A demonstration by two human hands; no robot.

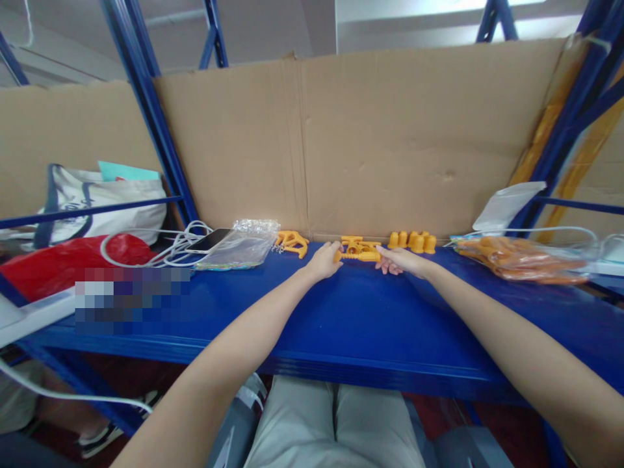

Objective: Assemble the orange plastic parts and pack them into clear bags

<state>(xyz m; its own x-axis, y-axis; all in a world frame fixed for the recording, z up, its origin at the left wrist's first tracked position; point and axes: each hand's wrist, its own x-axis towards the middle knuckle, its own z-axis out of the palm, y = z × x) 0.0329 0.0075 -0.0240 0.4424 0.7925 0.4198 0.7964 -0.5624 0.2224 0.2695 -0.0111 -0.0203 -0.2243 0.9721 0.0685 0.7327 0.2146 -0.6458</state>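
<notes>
On the far part of the blue table [341, 318], both hands are at a long yellow-orange plastic part [359, 257] with a ridged left section. My left hand [325, 261] is closed round its left end. At its right end my right hand [394, 260] has thumb and fingertips on it, the other fingers loosely curled. Just behind lie more yellow plastic pieces [354, 240], partly hidden. Several yellow cup-shaped pieces [413, 241] stand to the right of them. Left of my left hand lie yellow hook-shaped pieces [292, 243], with small metal bits beside them.
A clear plastic bag [244, 247] and a phone [210, 240] lie left, near white cables [182, 250] and a red bag [78, 260]. On the right is a clear bag of orange pieces [517, 257]. A cardboard panel [390, 143] stands behind, between blue posts [146, 110].
</notes>
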